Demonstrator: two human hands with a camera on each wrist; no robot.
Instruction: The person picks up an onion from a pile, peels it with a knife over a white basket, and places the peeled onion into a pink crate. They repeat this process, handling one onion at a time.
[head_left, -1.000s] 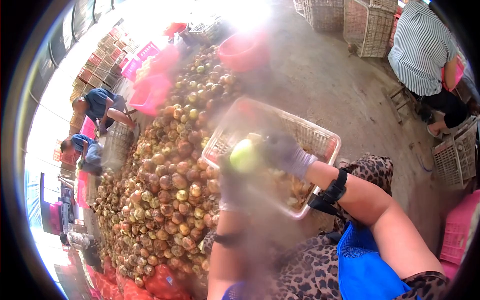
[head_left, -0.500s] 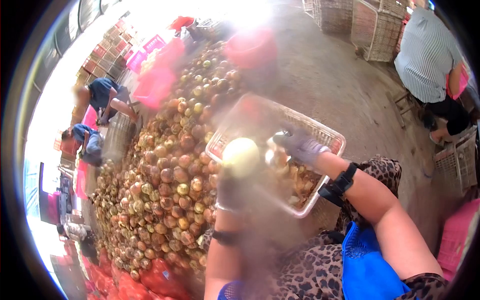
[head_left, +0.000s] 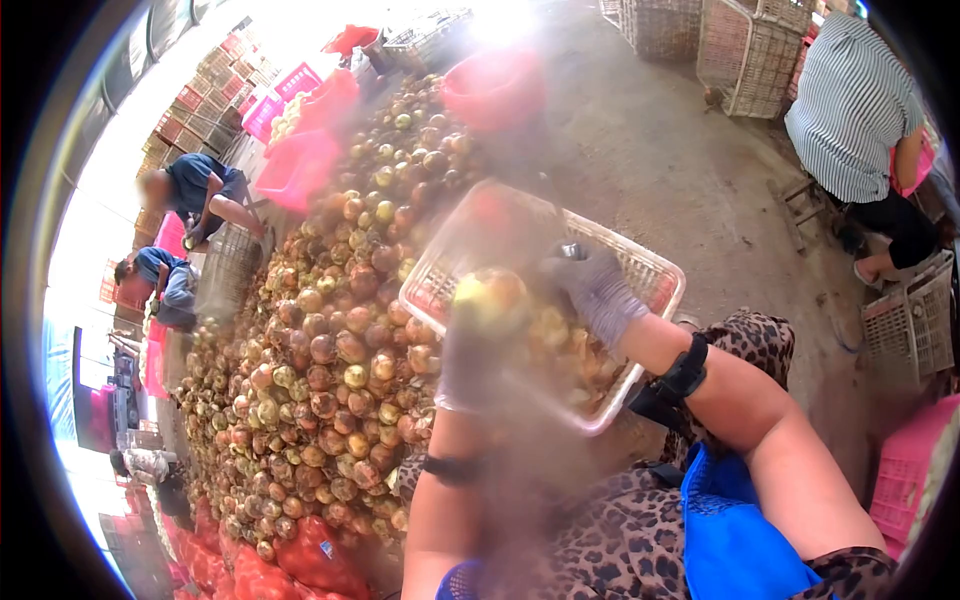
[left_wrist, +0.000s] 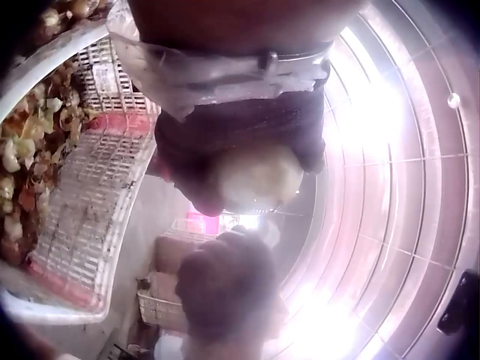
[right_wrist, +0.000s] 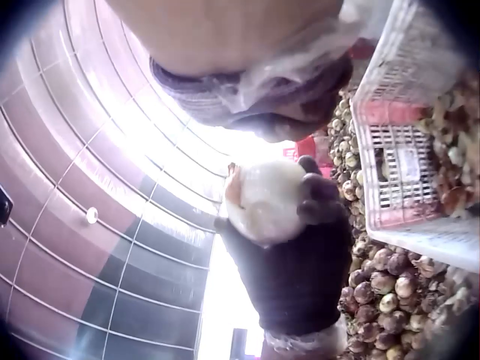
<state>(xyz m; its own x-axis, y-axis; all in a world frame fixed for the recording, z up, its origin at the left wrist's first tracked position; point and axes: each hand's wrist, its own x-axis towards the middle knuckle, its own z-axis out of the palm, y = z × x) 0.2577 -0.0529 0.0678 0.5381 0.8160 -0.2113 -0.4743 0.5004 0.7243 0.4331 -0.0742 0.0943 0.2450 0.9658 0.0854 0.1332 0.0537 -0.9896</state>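
Observation:
A partly peeled onion (head_left: 492,292) sits in my gloved left hand (head_left: 470,355), above the near left part of the crate. The left wrist view shows the pale onion (left_wrist: 259,178) cupped under the dark glove. On the right wrist side, fingertips (right_wrist: 319,191) curl round the same onion (right_wrist: 266,202), with a strip of brownish skin at its edge. My gloved right hand (head_left: 595,290) is just right of the onion, fingers curled round a small shiny metal tool (head_left: 573,251); the tool's kind is hidden in the grip. Below both hands is a plastic crate (head_left: 660,290) with onion skins (head_left: 590,365).
A large heap of unpeeled onions (head_left: 320,350) spreads to the left. Red net sacks (head_left: 310,560) lie at its near end. Pink tubs (head_left: 300,170) and a red basin (head_left: 490,90) stand beyond. Other people sit at left and at right (head_left: 860,110), near more crates (head_left: 755,60).
A second ago both hands were together at the onion. Half a second ago, my right hand was farther right, over the crate. The onion in my left hand now shows a yellow-brown side.

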